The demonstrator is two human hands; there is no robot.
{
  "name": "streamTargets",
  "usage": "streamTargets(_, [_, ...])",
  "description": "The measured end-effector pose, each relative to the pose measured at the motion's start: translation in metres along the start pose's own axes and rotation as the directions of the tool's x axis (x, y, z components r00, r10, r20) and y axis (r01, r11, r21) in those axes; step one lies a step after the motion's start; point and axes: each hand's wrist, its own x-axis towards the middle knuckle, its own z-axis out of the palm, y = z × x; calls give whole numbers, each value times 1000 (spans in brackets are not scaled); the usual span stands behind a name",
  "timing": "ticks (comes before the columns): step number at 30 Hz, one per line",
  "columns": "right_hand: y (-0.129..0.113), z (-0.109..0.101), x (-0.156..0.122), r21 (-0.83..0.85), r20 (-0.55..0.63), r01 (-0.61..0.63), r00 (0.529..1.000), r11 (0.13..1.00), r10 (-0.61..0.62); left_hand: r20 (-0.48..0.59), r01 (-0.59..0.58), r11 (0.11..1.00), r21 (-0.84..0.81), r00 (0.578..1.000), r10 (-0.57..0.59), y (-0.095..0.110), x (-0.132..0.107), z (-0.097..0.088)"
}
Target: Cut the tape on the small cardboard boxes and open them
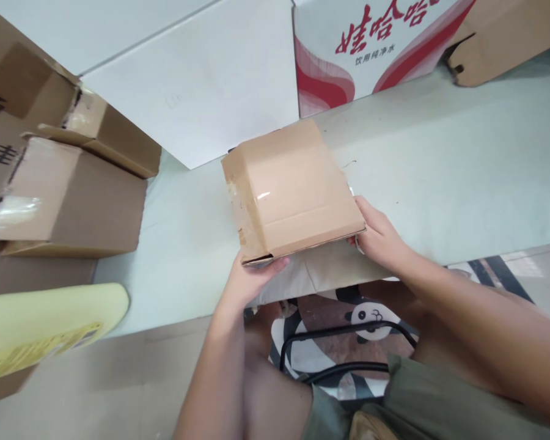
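Note:
A small brown cardboard box [302,183] is in front of me, over the near edge of a pale green covered table [183,256]. Clear tape and torn patches show along its left side. My left hand [252,278] grips the near left corner, its thumb along the near edge and the other fingers hidden beneath. At the near right corner my right hand [373,232] is closed on the box, fingertips partly out of sight. The far end of the box lies close to a large white box [211,79].
Brown cartons [96,208] are stacked at the left. Nearer stands a pale yellow container [50,324] with a printed label. A white and red carton [362,61] and a brown cardboard piece [499,49] line the back. Below are a black metal frame [343,333] and panda-print fabric [371,315].

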Motion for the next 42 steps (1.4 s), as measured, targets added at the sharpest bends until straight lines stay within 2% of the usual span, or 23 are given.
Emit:
streamTargets(7, [3,0,0,14,1,-5,1000,1000,5,17,-37,999,-28,999,38,-5,1,0])
streamTargets(12, [4,1,0,18,-4,3,1000,1000,-3,3,-23,999,-25,1000,24,-2,1,0])
streamTargets(27, [6,2,1,1,-19,36,999,999,-36,17,-96,995,41,995,96,-2,3,-1])
streamTargets(42, [9,2,2,8,-10,39,999,999,-39,21,-71,997,18,997,71,-1,3,-1])
